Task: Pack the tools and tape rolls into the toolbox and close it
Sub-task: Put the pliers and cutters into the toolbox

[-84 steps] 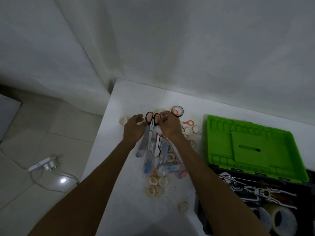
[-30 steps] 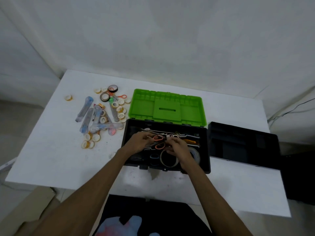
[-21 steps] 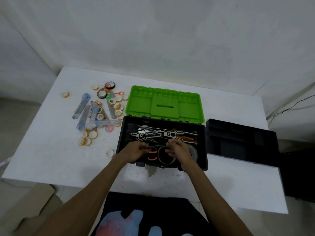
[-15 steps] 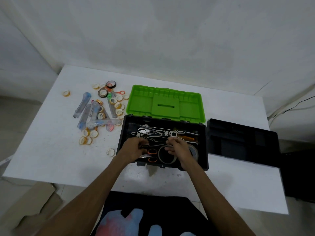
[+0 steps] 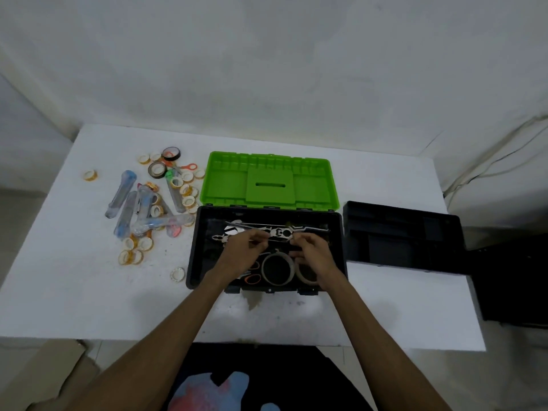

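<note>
- While both hands sit inside the open toolbox [image 5: 194, 247], left hand [image 5: 241, 253] and right hand [image 5: 312, 252] have curled fingers; what they hold, cannot tell.
- Tape rolls [image 5: 130, 253] and clear tubes [image 5: 127, 215] lie on the table [image 5: 74, 292], left of box.
- Risk: loose pile inside could jam the green lid [image 5: 268, 180].

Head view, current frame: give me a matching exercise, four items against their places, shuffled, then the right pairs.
Items:
1. green lid
2. black tray
3. large tape roll
4. lone small tape roll

Places:
A. inside the black toolbox, near its front wall
B. on the table, apart at the far left
C. swung open behind the toolbox
D. on the table to the right of the toolbox

Pairs: 1-C, 2-D, 3-A, 4-B
</note>
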